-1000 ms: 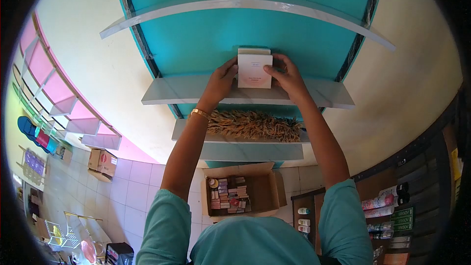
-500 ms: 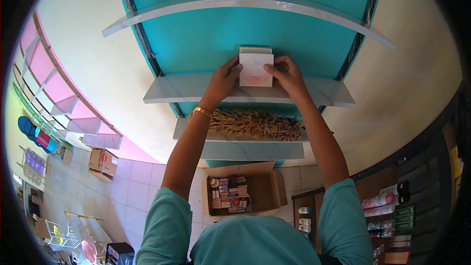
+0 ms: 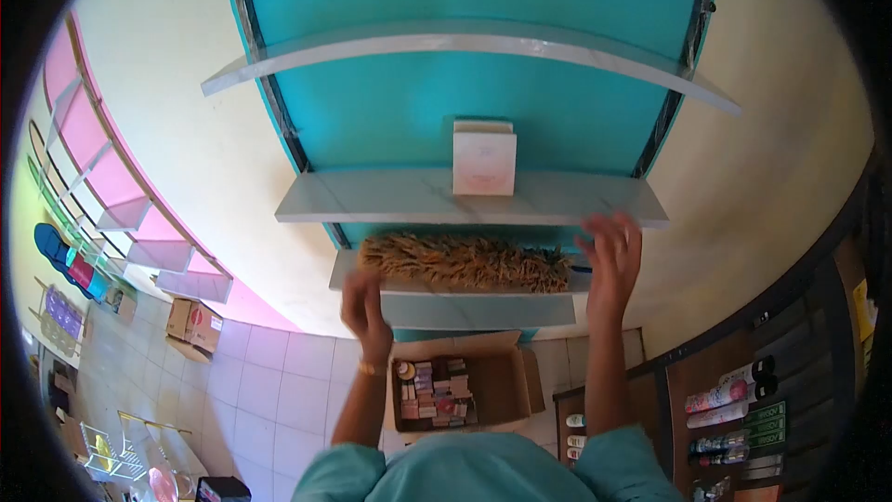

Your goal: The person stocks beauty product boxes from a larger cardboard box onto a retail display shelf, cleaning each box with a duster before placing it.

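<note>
A pale pink and white box (image 3: 484,159) stands upright on a grey shelf (image 3: 372,197) against the turquoise wall, with a second box right behind it. Neither hand touches it. My left hand (image 3: 363,305) hangs lower left, in front of the shelf below, fingers loosely curled and holding nothing. My right hand (image 3: 610,257) is lower right of the box, fingers spread, also holding nothing. A brown shaggy duster (image 3: 465,261) lies on the shelf below, between my hands.
An open cardboard box (image 3: 506,370) with several small packages sits on the tiled floor below. A bare shelf (image 3: 465,42) runs above. Dark shelving with bottles (image 3: 734,409) stands at the right. Pink shelves (image 3: 102,186) and another carton (image 3: 192,323) are at the left.
Both hands have let go of the pale box and dropped downward and apart. The box stays standing on the shelf. The view has tilted slightly.
</note>
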A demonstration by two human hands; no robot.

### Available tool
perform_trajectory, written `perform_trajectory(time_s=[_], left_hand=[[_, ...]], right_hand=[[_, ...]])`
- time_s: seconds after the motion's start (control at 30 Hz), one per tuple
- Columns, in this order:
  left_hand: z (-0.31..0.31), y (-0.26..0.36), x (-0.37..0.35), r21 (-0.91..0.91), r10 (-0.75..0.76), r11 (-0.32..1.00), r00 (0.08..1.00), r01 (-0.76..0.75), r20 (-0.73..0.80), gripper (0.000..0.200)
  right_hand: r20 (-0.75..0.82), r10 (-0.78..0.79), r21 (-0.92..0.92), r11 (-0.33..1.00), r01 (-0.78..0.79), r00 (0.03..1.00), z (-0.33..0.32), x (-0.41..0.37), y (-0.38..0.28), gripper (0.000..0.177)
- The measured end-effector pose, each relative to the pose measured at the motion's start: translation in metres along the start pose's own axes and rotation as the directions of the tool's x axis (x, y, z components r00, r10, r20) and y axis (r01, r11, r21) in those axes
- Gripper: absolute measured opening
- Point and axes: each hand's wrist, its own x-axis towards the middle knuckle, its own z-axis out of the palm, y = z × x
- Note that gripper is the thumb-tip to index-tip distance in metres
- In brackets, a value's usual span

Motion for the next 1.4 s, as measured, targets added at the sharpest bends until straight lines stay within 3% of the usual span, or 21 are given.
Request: perform_trajectory(time_s=[0.07, 0.13, 0.17, 0.23, 0.27, 0.33, 0.37, 0.43, 0.5, 0.53, 0.57, 0.6, 0.63, 0.7, 0.73, 0.8, 0.93, 1.03, 1.13, 1.27, 1.4], left_hand=[[-0.025, -0.028, -0.066, -0.050, -0.347, 0.937, 0.937, 0.345, -0.032, 0.009], [-0.061, -0.055, -0.132, 0.259, -0.428, 0.887, 0.891, 0.382, 0.151, 0.007], [-0.079, -0.071, -0.169, 0.291, -0.392, 0.901, 0.891, 0.322, 0.229, 0.009], [-0.115, -0.084, -0.233, 0.574, -0.701, 0.671, 0.653, 0.469, 0.286, 0.011], [-0.138, -0.097, -0.263, 0.600, -0.714, 0.675, 0.585, 0.430, 0.384, 0.016], [-0.166, -0.092, -0.292, 0.588, -0.825, 0.564, 0.397, 0.580, 0.402, 0.018], [-0.166, -0.093, -0.297, 0.511, -0.808, 0.590, 0.461, 0.625, 0.367, 0.017], [-0.141, -0.064, -0.258, 0.351, -0.768, 0.640, 0.573, 0.683, 0.284, 0.016], [-0.093, -0.033, -0.172, 0.273, -0.676, 0.735, 0.702, 0.620, 0.223, 0.017], [-0.071, -0.017, -0.126, 0.183, -0.490, 0.870, 0.845, 0.459, 0.212, 0.021], [-0.047, 0.003, -0.078, 0.040, -0.449, 0.893, 0.881, 0.448, 0.152, 0.030], [-0.022, 0.002, -0.036, -0.291, -0.284, 0.901, 0.944, 0.323, 0.170, 0.040], [0.004, 0.019, 0.008, -0.354, -0.210, 0.895, 0.956, 0.272, 0.204, 0.047], [0.044, 0.009, 0.069, -0.472, -0.060, 0.851, 0.935, 0.231, 0.350, 0.051], [0.063, -0.004, 0.094, -0.550, -0.223, 0.711, 0.882, 0.439, 0.416, 0.057], [0.091, -0.009, 0.122, -0.410, -0.407, 0.656, 0.754, 0.634, 0.515, 0.072], [0.124, -0.022, 0.131, -0.111, -0.533, 0.729, 0.663, 0.675, 0.526, 0.089], [0.135, -0.013, 0.127, -0.164, -0.554, 0.616, 0.572, 0.771, 0.605, 0.091], [0.139, -0.008, 0.124, -0.279, -0.353, 0.582, 0.546, 0.764, 0.760, 0.093], [0.136, 0.004, 0.119, -0.225, -0.364, 0.671, 0.578, 0.707, 0.730, 0.092], [0.132, 0.009, 0.124, -0.205, -0.417, 0.608, 0.528, 0.767, 0.740, 0.092]], right_hand=[[-0.040, 0.027, 0.047, 0.999, -0.025, 0.999, -0.018, -0.043, 0.014, 0.036], [-0.026, 0.121, 0.039, 0.992, -0.120, 0.992, -0.037, -0.091, 0.040, 0.034], [0.005, 0.214, 0.061, 0.975, -0.214, 0.977, -0.041, -0.117, 0.051, 0.034], [0.100, 0.399, 0.076, 0.910, -0.407, 0.912, -0.052, -0.169, 0.070, 0.030], [0.165, 0.480, 0.071, 0.866, -0.496, 0.862, -0.058, -0.184, 0.076, 0.027], [0.230, 0.547, 0.031, 0.823, -0.568, 0.805, -0.063, -0.189, 0.075, 0.024], [0.258, 0.583, 0.005, 0.797, -0.605, 0.770, -0.067, -0.191, 0.071, 0.022], [0.315, 0.419, -0.141, 0.908, -0.394, 0.852, -0.066, -0.150, 0.054, 0.025], [0.223, 0.291, -0.163, 0.952, -0.259, 0.930, -0.052, -0.094, 0.034, 0.042], [0.290, 0.197, -0.027, 0.980, -0.197, 0.937, -0.036, -0.063, 0.021, 0.055], [0.334, 0.125, 0.128, 0.976, -0.176, 0.934, -0.026, -0.032, 0.014, 0.060], [0.324, 0.110, 0.210, 0.960, -0.185, 0.940, -0.009, -0.004, 0.005, 0.062], [0.318, 0.161, 0.287, 0.923, -0.257, 0.934, 0.005, 0.022, 0.006, 0.065], [0.345, 0.304, 0.279, 0.870, -0.406, 0.888, 0.033, 0.064, 0.008, 0.077], [0.320, 0.381, 0.204, 0.867, -0.456, 0.867, 0.046, 0.080, 0.016, 0.081], [0.283, 0.478, 0.077, 0.853, -0.517, 0.831, 0.062, 0.095, 0.030, 0.087], [0.263, 0.551, -0.032, 0.826, -0.563, 0.792, 0.088, 0.100, 0.028, 0.093], [0.319, 0.537, -0.012, 0.826, -0.563, 0.781, 0.105, 0.087, 0.011, 0.089], [0.376, 0.533, -0.018, 0.822, -0.569, 0.758, 0.106, 0.091, 0.028, 0.085], [0.469, 0.506, -0.047, 0.833, -0.552, 0.724, 0.109, 0.089, 0.032, 0.084], [0.456, 0.527, -0.080, 0.827, -0.557, 0.717, 0.112, 0.090, 0.031, 0.085]])
